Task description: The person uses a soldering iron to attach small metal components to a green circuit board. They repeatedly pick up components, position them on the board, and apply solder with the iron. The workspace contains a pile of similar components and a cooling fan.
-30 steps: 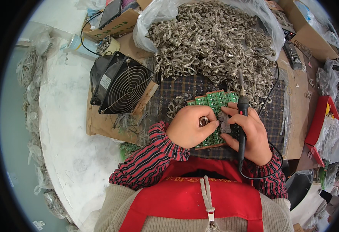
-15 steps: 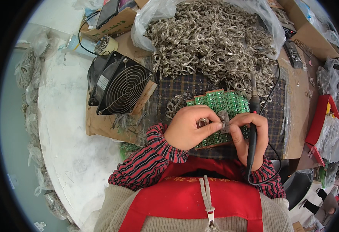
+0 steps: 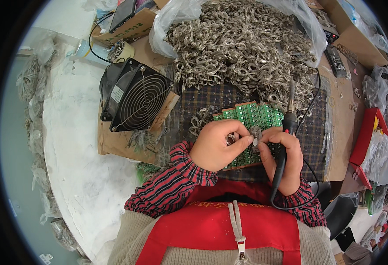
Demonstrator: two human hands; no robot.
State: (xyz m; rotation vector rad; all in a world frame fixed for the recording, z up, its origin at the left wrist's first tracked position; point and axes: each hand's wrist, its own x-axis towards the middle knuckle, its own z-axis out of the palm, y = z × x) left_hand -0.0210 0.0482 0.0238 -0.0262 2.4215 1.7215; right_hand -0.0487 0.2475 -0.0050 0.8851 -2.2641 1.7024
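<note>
My left hand is closed, with a loop of silvery wire showing inside its curled fingers. Between the fingertips of both hands sits a small grey looped bundle; a pale spot at its lower end is too small to make out. A black soldering iron lies in my right hand, its metal tip pointing away from me. The thumb and forefinger of that hand pinch close to the grey bundle. Beneath both hands is a green circuit board panel, partly covered by them.
A large heap of silvery wire loops in a clear plastic bag fills the far side. To the left stands a black fan. A dark checked cloth lies under the panel. On the right is a red box.
The soldering iron has tilted and its handle end has shifted left and nearer to me. My right hand has moved slightly left, while my left hand has barely moved.
</note>
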